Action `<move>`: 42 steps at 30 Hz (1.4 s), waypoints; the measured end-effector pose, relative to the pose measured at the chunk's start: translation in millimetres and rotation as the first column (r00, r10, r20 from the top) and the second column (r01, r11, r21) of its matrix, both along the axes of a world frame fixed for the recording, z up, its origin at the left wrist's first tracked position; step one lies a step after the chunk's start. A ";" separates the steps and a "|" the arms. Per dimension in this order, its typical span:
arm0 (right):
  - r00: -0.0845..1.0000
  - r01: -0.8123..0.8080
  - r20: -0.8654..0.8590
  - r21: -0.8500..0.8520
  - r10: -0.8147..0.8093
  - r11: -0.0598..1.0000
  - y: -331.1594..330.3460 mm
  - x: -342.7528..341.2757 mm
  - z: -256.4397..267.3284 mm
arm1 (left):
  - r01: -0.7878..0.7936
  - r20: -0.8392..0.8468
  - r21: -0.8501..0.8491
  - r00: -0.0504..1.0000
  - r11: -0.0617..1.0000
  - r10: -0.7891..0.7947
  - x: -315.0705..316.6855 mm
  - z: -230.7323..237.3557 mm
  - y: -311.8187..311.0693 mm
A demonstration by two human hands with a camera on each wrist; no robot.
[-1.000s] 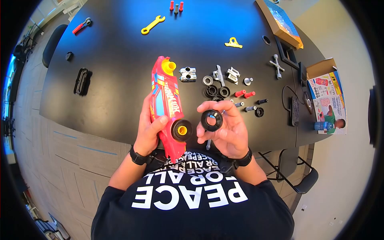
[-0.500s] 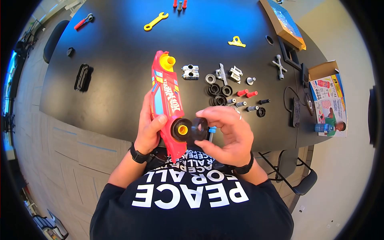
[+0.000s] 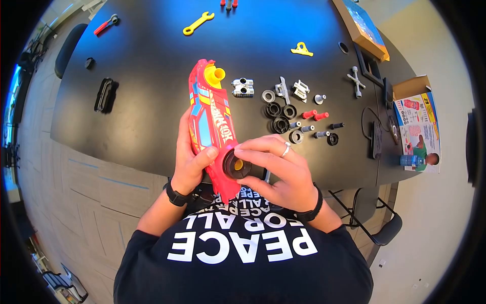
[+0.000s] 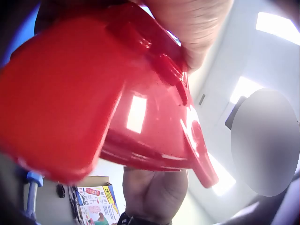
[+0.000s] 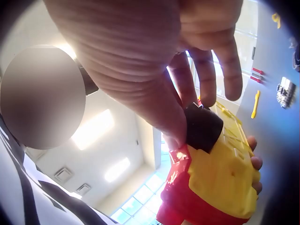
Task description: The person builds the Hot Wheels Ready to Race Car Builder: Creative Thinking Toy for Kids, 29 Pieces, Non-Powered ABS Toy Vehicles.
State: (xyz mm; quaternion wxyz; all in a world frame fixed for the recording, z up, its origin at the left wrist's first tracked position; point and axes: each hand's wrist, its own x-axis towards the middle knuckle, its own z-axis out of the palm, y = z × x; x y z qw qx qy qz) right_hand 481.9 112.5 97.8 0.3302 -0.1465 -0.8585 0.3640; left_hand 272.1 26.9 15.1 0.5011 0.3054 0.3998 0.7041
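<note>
A red toy car body [image 3: 208, 109] with "Hot Wheels" lettering stands on end in my left hand [image 3: 188, 167], whose thumb lies across its side. My right hand [image 3: 286, 175] pinches a black toy wheel [image 3: 234, 171] between thumb and fingers, against the car's lower end. A yellow hub [image 3: 239, 164] shows through the wheel's centre. At the car's upper end a bare yellow hub [image 3: 216, 75] sticks out. In the right wrist view the black wheel [image 5: 204, 127] sits beside the car's yellow underside [image 5: 220, 185]. Red bodywork [image 4: 65, 93] fills much of the left wrist view.
Several black wheels [image 3: 280, 124], a chrome engine piece [image 3: 243, 87], grey and red pegs [image 3: 321, 116] lie beyond my right hand. Farther off are a yellow wrench [image 3: 199, 23] and a grey cross wrench [image 3: 356, 81]. A printed box [image 3: 418, 126] stands at the right.
My right hand has brought the black wheel leftward from beside the car onto the lower hub. My left hand keeps its grip on the car.
</note>
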 end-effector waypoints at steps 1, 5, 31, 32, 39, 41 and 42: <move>1.000 -0.013 0.028 -0.029 0.014 1.000 0.1 0.7 -0.2 | 0.002 0.000 -0.002 1.000 1.000 -0.002 -0.1 -1.8 -0.4; 0.999 0.028 0.030 -0.129 -0.024 0.991 -3.0 0.9 2.7 | 0.022 0.004 -0.004 1.000 1.000 -0.022 0.1 -5.6 -1.2; 0.986 0.098 -0.118 -0.167 -0.118 0.981 -5.1 -1.6 -46.6 | 0.101 0.145 -0.038 0.985 0.994 -0.095 8.1 2.3 -1.4; 0.986 0.098 -0.119 -0.168 -0.119 0.981 -5.2 -1.8 -47.9 | 0.095 0.145 -0.043 0.986 0.995 -0.088 10.5 3.2 -1.4; 0.983 0.089 -0.145 -0.180 -0.116 0.980 -8.5 -3.5 -46.8 | 0.192 0.135 -0.022 0.973 0.981 -0.188 5.3 -7.9 -7.1; 0.983 0.085 -0.143 -0.198 -0.115 0.976 -8.1 -3.3 -46.9 | 0.195 0.127 -0.046 0.974 0.980 -0.188 5.6 -8.0 -8.4; 0.987 0.076 -0.128 -0.194 -0.102 0.978 -8.0 -2.6 -47.3 | 0.195 0.120 -0.071 0.975 0.978 -0.185 5.9 -8.2 -9.1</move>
